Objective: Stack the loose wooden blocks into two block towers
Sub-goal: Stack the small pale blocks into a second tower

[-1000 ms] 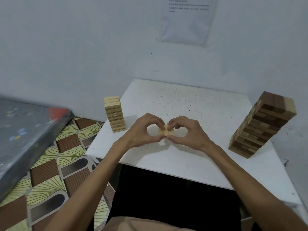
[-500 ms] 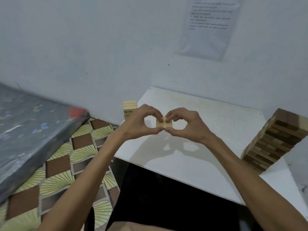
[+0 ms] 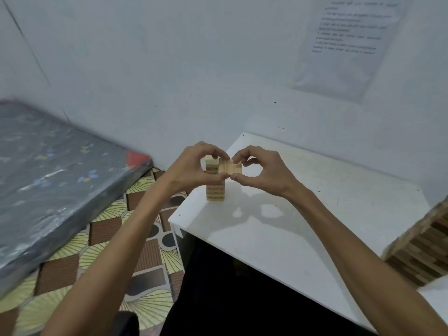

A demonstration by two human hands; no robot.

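From my seat, both towers are already standing. The dark tower (image 3: pixel 421 251) sits at the right edge of the white worktop (image 3: pixel 315 214), cut off by the frame and looking many layers high. The pale tower (image 3: pixel 215 192) stands near the worktop's left corner and is clearly the shorter of the two.

The left grip (image 3: pixel 191 170) and right grip (image 3: pixel 261 173) are both closed on one small row of pale blocks (image 3: pixel 231 166), thumb beneath and fingertips on top, pinching it from either end. The row is off the worktop, held level with the top of the pale tower and just to its right. I cannot tell whether it touches the tower.

I judge this to be late in the job: the row in hand looks meant as the next layer on the pale tower, and it is not yet set down. It has to come over the tower's top, square with the layer below, and be let go without nudging the stack. Whether more loose blocks wait outside the frame, I cannot tell.
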